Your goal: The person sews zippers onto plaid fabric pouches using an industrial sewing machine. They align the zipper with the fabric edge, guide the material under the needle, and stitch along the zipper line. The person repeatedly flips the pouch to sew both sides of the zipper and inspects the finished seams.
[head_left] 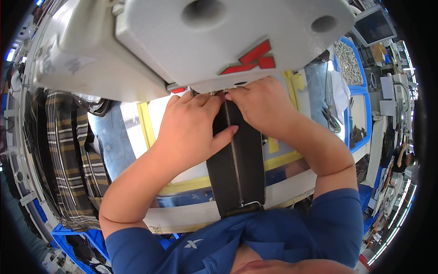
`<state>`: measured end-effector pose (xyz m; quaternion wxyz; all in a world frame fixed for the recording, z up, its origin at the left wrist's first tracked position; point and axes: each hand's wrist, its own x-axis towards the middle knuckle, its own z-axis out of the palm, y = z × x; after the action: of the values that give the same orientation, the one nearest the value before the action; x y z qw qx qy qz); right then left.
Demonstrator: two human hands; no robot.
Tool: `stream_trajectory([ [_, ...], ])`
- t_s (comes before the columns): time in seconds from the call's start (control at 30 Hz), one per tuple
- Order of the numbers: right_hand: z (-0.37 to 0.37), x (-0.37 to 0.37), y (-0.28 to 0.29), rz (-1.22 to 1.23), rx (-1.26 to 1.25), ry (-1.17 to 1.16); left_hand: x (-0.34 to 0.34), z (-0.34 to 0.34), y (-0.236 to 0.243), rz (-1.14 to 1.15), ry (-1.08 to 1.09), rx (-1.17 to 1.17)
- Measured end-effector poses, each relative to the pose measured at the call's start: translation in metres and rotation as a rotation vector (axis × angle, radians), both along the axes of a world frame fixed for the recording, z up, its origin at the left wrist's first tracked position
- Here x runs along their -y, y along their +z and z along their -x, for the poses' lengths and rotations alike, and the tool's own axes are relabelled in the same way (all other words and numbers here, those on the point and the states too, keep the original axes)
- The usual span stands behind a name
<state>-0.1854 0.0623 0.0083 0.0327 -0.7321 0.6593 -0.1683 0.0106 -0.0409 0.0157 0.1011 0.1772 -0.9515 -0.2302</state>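
Both left hand [191, 122] and right hand [264, 106] angle inward, palms down, over zippered fabric [251, 171], grip unclear.

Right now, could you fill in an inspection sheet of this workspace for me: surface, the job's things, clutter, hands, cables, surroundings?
Surface: worktable with yellow tape strips.
Job's things: black fabric piece with metal zipper, its far end at the white sewing machine head.
Clutter: plaid fabric at left; blue bin at right, holding small silvery metal parts.
Hands: left hand and right hand on the fabric near the machine; fingertips partly hidden.
Cables: nothing seen for certain.
Surroundings: monitor at upper right.
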Motion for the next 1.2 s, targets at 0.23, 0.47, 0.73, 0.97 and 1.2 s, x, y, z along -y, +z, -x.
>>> stream_trajectory([
  [0.23,-0.002,-0.001,-0.002,-0.022,-0.032,0.019,-0.001,0.002,0.005,0.007,0.014,0.028],
  [0.47,0.001,-0.001,-0.004,-0.03,-0.01,0.052,-0.004,0.001,0.006,0.066,0.037,0.056],
  [0.73,0.001,-0.017,-0.003,0.058,-0.121,0.123,-0.015,0.0,-0.016,0.266,-0.026,-0.093],
  [0.97,0.0,-0.02,-0.001,0.03,-0.119,0.125,-0.021,0.001,-0.019,0.236,-0.018,-0.064],
  [1.2,-0.002,-0.02,-0.002,0.003,-0.131,0.126,-0.025,0.001,-0.018,0.264,-0.032,-0.009],
])
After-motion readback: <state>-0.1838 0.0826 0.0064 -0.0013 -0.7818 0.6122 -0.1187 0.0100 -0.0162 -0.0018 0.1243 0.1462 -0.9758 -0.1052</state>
